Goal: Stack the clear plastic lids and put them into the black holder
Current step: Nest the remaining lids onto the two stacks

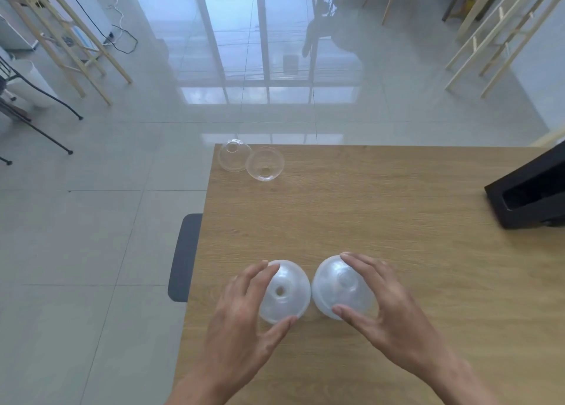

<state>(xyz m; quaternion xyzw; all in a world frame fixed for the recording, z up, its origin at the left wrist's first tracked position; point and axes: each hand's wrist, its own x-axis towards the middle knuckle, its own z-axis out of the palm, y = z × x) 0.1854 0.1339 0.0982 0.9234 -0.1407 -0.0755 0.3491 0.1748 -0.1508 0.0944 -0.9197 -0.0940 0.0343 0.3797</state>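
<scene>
One domed lid (286, 291) under each of the hands (241, 316).

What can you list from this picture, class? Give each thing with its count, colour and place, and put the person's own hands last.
Near dome lids: two, cloudy clear; near edge of the table, side by side, one under the left hand, one under the right.
Far dome lids: two, clear; far left corner of the table, one touching or overlapping the other.
Black holder: one, black; right edge of the table, partly out of view.
Table: one, light wood; centre and right.
Chair: one, dark grey; at the table's left edge.
Wooden stands: pale wood; far left and far right.
Floor: glossy grey tiles.
Left hand: one, fingers spread around its lid.
Right hand: one, fingers spread around its lid.
</scene>
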